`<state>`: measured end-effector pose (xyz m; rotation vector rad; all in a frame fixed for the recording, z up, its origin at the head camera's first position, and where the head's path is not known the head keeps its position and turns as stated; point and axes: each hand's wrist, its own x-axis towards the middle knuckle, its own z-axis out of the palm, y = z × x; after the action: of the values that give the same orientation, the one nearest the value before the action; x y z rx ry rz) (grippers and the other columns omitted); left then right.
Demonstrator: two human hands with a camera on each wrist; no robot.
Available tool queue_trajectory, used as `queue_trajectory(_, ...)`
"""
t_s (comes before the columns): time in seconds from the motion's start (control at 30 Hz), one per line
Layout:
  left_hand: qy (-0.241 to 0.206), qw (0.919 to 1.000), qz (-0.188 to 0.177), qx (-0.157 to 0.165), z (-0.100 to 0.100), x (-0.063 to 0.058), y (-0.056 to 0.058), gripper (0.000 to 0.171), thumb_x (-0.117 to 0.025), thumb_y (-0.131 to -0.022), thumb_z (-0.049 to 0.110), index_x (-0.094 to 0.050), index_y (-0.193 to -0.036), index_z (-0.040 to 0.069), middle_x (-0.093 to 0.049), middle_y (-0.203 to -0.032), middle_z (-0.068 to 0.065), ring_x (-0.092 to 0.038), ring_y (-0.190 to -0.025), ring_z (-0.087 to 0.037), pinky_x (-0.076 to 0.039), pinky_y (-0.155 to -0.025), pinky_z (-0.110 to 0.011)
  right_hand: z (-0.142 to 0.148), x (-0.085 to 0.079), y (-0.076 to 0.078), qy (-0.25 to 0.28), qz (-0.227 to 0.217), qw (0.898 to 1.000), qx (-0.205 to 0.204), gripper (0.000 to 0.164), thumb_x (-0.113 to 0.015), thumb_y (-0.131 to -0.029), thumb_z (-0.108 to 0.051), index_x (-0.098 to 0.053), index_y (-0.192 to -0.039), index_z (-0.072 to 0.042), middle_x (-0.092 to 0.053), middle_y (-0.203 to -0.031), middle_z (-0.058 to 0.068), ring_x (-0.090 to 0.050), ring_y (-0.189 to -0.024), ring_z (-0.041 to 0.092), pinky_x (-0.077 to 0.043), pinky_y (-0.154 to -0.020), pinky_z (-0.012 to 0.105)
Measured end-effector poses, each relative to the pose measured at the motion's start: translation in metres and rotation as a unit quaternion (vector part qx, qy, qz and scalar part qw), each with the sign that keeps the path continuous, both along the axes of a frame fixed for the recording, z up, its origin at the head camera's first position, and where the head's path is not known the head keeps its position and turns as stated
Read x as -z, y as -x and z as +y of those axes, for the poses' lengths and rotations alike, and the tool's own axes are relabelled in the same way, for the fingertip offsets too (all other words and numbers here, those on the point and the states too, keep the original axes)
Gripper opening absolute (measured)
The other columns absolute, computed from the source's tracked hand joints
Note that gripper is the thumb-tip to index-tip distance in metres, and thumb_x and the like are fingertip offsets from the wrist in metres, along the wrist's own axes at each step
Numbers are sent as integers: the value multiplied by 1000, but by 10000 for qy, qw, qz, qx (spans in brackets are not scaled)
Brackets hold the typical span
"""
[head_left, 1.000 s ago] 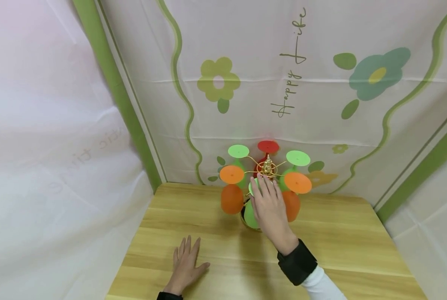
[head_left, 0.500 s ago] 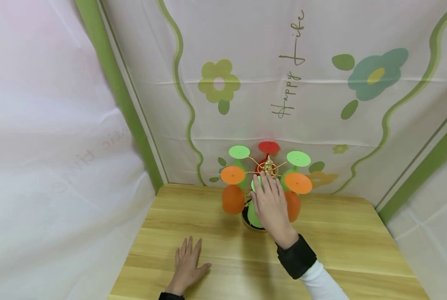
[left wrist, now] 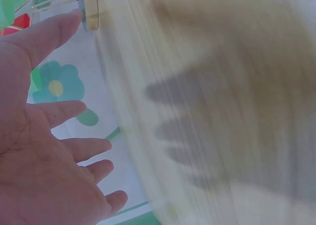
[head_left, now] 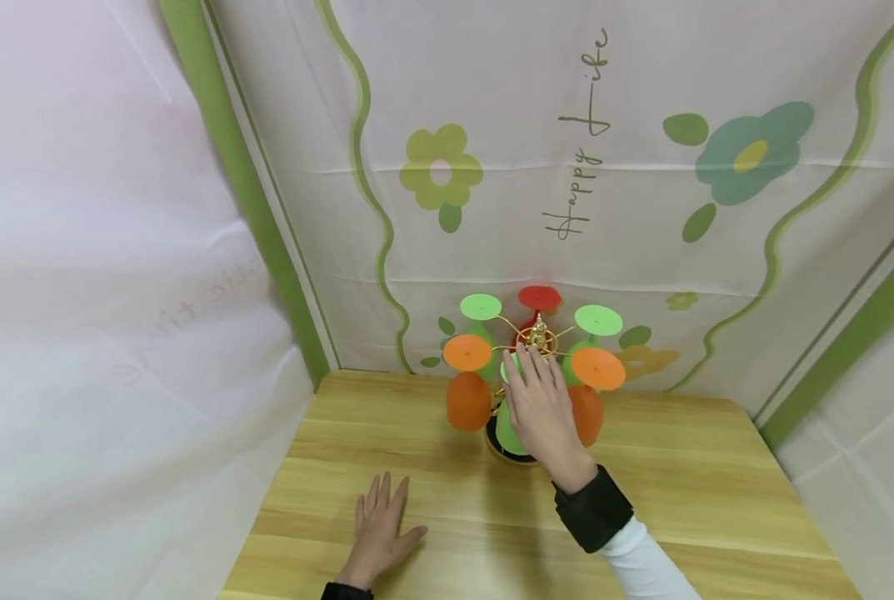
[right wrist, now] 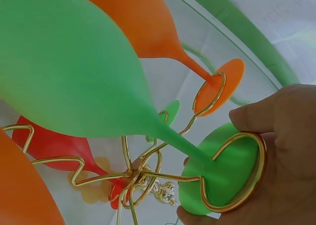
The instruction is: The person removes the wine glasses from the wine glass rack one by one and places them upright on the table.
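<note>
Tabletop (head_left: 432,467): gold rack (right wrist: 170,176) near rear edge. Green goblet (right wrist: 84,72) hangs in rack's front loop, bowl down, foot up, long axis near-vertical. Right hand (head_left: 547,417): fingers gripping foot. Left hand (head_left: 381,533): fingers spread wide.

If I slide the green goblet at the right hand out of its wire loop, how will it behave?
The green goblet is probably stiff: its bowl shows a smooth, even curve. It may swing, since it hangs upside down with its foot in the gold wire loop. The thin stem could be its fragile point.
</note>
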<state>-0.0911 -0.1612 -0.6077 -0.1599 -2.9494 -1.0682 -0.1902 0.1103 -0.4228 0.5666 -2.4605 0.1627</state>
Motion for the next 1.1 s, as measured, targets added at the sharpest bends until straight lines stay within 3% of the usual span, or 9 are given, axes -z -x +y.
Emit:
queue_trajectory(0.37,40,10000,43,14,1,2,-1,86,-82,-83,34,-43,-150,-2,-25,-159,-40,-17,-149,-59,-6,-115,-81,2,0,-3,-264,-41,9991,-344,54,-73,-93,-7,-57,-145,-8,-57,-148,17,-52,-139,37,-40,-120,53)
queue_trajectory(1.1,-44,10000,9,-15,-1,0,0,84,-80,-85,33,-42,-151,-3,-24,-159,-41,-16,-148,-60,-8,-115,-81,10,12,-15,-21,334,9921,-1207,61,-79,-87,-2,-59,-144,-9,-59,-148,15,-54,-138,37,-41,-119,54)
